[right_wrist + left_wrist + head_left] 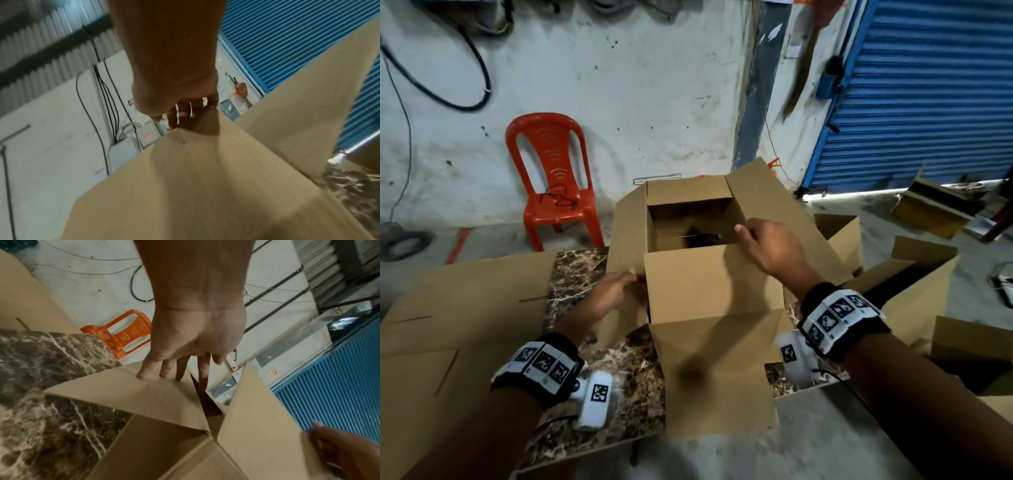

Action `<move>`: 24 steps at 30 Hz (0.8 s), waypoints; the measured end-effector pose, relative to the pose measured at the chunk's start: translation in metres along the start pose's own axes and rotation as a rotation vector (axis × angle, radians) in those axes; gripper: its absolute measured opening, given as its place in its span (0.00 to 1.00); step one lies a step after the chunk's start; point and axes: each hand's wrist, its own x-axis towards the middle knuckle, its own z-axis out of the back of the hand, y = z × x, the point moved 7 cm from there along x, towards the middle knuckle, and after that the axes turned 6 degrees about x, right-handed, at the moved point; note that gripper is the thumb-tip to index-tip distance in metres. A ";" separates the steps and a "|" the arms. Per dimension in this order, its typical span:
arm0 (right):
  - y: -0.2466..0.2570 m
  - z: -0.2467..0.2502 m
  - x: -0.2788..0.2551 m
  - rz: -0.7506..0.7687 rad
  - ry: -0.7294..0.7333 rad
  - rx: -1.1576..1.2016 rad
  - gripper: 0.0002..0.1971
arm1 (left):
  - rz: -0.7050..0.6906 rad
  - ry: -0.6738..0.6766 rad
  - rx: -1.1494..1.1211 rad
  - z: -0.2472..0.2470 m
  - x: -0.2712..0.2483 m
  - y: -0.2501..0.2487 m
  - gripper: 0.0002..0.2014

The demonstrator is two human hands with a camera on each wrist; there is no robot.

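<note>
On the marble table (626,373): my cardboard box (715,370), flaps up.
Left hand (609,298): arm extended, fingers straight, tips pressing the side flap (628,233).
Right hand (770,246): fingers curled over the near flap (712,284), gripping its edge.

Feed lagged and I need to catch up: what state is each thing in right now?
box: top open, flaps not folded shut
left hand: fingers straight, pressing the box
right hand: gripping the box's flap edge
shutter: down
chair: upright, cord on seat
</note>
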 end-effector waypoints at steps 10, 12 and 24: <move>0.002 0.009 -0.097 -0.011 0.971 -0.228 0.29 | -0.001 0.435 0.863 -0.037 -0.034 0.008 0.59; -0.022 -0.014 -0.107 -0.005 0.849 -0.419 0.33 | 0.021 0.408 0.951 -0.046 -0.032 0.020 0.68; -0.056 -0.040 -0.141 -0.189 0.526 -0.310 0.22 | -0.055 0.242 1.069 -0.062 -0.050 0.025 0.60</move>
